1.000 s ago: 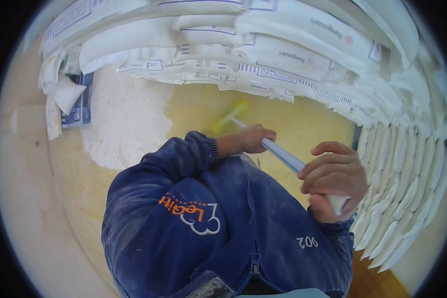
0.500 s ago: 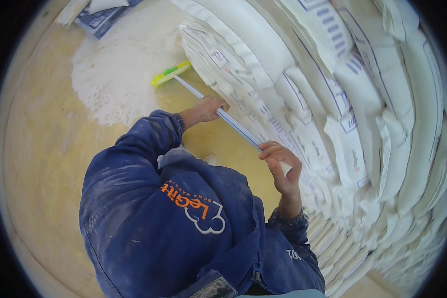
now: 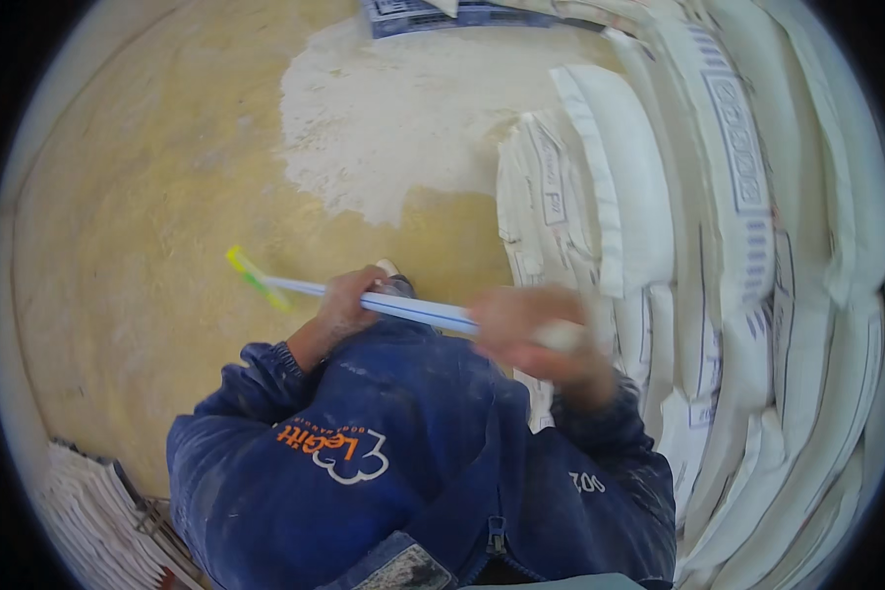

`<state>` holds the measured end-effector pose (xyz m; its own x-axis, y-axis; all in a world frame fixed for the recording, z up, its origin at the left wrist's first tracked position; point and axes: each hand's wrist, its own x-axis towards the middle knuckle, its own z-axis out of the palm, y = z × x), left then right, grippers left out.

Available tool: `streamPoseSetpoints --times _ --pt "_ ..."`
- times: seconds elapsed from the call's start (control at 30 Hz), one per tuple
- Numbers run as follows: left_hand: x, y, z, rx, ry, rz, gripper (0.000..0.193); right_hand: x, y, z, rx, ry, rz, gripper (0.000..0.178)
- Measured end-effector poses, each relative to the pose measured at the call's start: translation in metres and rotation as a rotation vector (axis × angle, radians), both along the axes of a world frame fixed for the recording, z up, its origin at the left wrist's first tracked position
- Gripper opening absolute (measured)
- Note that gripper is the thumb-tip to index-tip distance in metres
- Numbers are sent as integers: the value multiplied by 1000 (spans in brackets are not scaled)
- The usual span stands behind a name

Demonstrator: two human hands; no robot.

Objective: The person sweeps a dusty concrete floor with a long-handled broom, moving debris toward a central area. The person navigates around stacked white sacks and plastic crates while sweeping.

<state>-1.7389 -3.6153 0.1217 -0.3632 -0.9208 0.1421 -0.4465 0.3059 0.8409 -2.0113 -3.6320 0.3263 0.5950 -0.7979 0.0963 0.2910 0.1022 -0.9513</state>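
A broom with a white, blue-striped handle (image 3: 418, 311) slants across in front of my body. Its yellow-green head (image 3: 251, 275) is over the floor to my left and is blurred. My left hand (image 3: 346, 303) is wrapped round the handle on the side nearer the head. Around the upper part, close to the pale end cap (image 3: 559, 335), my right hand (image 3: 521, 324) is closed; it is smeared by motion. White powder (image 3: 393, 108) lies spread on the yellowish floor (image 3: 147, 197) ahead of me.
Stacked white sacks (image 3: 639, 187) rise along my right side, close to my right arm. A blue pallet (image 3: 452, 20) stands at the far edge of the powder. At the lower left is a pile of flat, pale layered pieces (image 3: 93, 511).
The broom has swung from ahead of me, beside the sacks, to my left, and its head is off the powder's edge. Both hands keep their hold. My view has turned left.
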Motion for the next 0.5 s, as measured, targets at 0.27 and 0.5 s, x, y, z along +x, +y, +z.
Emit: streamPoseSetpoints --times 0.27,0.5 --pt "26 -63 -103 32 57 318 7 80 -105 -59 -65 245 259 6" --pt "-80 -198 -93 -71 475 134 7 87 -165 -8 -498 529 247 13"
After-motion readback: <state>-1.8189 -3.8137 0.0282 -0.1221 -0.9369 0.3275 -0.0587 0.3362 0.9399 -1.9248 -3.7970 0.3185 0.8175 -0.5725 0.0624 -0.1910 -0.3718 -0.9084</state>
